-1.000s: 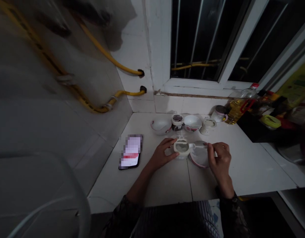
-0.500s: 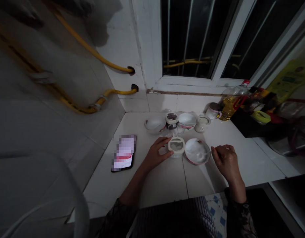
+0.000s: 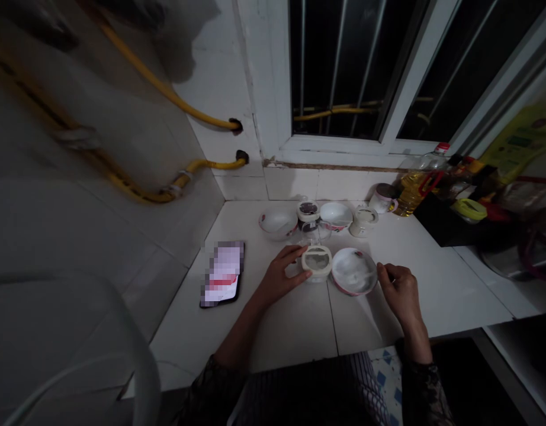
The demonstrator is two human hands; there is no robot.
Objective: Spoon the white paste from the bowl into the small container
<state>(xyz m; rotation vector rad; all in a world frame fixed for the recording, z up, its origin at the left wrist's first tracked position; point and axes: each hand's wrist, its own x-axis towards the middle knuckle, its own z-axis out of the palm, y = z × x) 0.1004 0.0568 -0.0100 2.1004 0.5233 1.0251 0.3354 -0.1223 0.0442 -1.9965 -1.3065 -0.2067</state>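
Tub [image 3: 316,263] with cream rim on counter [image 3: 433,302], left hand [image 3: 279,275] at its left side, fingers closed on it, probably bracing so it won't slide. Bowl of white powder [image 3: 350,293] just right. Right hand [image 3: 400,293] beside bowl, fingers curled, can't tell if holding anything.

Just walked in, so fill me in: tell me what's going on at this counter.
A person is working with bare hands at a white tiled counter. The left hand is against the side of a clear plastic tub with a cream rim. The right hand is just right of a white bowl holding white powder; whether it holds anything is hard to tell. Behind them stand another bowl and a jar, and a phone lies to the left.
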